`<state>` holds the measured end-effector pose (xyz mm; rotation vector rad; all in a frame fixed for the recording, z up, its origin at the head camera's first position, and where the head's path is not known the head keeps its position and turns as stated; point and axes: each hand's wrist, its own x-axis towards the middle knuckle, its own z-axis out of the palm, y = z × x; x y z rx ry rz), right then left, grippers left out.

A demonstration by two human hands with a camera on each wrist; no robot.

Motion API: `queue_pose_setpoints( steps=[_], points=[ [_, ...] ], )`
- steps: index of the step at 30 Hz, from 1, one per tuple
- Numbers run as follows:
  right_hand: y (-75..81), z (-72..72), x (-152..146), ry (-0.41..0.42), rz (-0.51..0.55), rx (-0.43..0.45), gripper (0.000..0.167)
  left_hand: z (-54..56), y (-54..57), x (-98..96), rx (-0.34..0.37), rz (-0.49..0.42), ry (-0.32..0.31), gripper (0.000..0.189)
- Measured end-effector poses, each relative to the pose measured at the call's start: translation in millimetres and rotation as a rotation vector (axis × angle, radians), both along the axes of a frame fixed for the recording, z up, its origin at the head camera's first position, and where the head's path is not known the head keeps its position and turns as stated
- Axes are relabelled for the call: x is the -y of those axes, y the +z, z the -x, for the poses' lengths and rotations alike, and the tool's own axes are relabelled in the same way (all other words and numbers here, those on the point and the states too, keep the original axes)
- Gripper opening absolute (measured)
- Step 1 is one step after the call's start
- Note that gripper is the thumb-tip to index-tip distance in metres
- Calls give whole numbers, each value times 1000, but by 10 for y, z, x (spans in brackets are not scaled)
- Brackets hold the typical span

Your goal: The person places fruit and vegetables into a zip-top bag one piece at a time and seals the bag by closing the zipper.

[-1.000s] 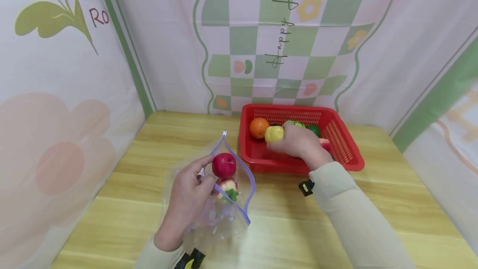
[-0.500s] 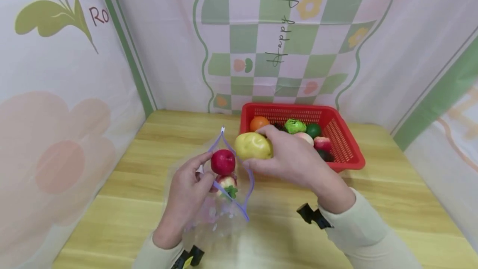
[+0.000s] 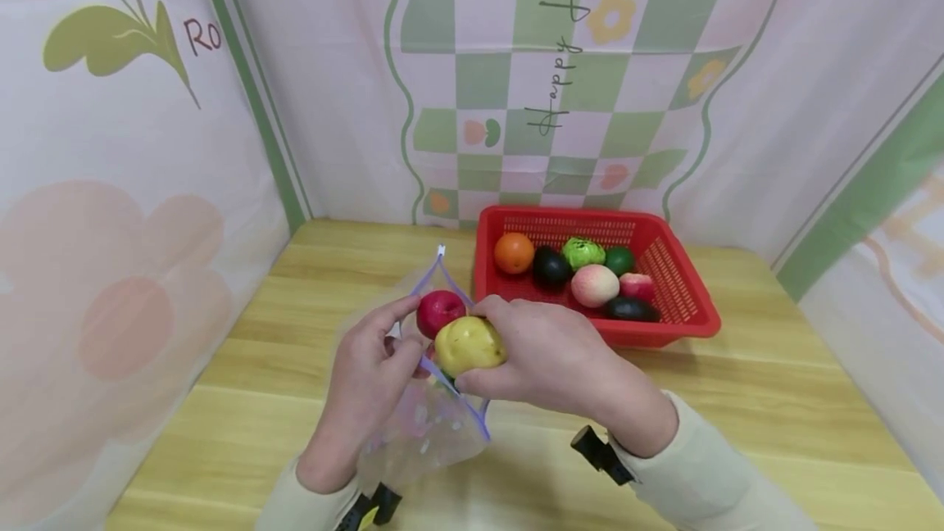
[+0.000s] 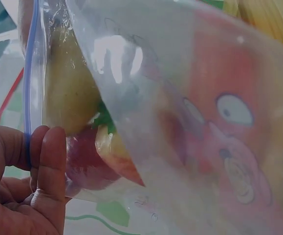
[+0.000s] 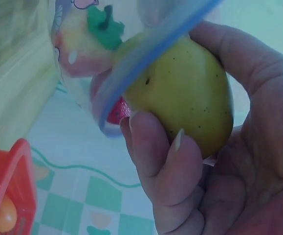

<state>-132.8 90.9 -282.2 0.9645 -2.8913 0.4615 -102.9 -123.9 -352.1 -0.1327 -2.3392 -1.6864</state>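
Note:
My left hand (image 3: pixel 371 379) pinches the purple-edged rim of a clear zip bag (image 3: pixel 424 441), which stands spread at its mouth. A printed cartoon shows on the bag's side in the left wrist view. My right hand (image 3: pixel 549 355) grips a yellow potato (image 5: pixel 190 93) with dark specks, at the bag's mouth and partly past the rim. Inside the bag lie a dark red apple (image 3: pixel 440 311) and a red-and-cream fruit with a green leaf (image 5: pixel 77 46). In the head view the potato hides most of that leafed fruit.
Behind and to the right stands a red basket (image 3: pixel 682 289). It holds an orange (image 3: pixel 514 253), a peach (image 3: pixel 595 285), a green cabbage-like piece (image 3: pixel 583 252), a red piece (image 3: pixel 637 286) and several dark oval ones. A printed cloth (image 3: pixel 354 105) hangs behind the wooden table (image 3: pixel 243 400).
My right hand has lifted the potato out of the red basket and carried it left to the bag's mouth. The left hand keeps its hold on the bag's rim.

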Motion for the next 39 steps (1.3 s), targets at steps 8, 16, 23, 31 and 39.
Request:
queue_pose_setpoints(
  steps=[8,16,23,31,39],
  points=[
    [-51,-19,67,10,14,22,47,-3,33,2,11,-12,-12,49],
    [-95,-27,94,24,-12,48,40,-20,44,2,14,-5,-11,46],
    [-133,-43,93,51,-59,72,37,-43,55,-2,21,-25,-13,48],
    [-159,-47,64,112,-79,18,40,-45,61,-13,18,-23,-6,48],
    [-178,-47,59,92,-75,-9,30,-62,94,-19,23,-40,12,51]
  ],
)
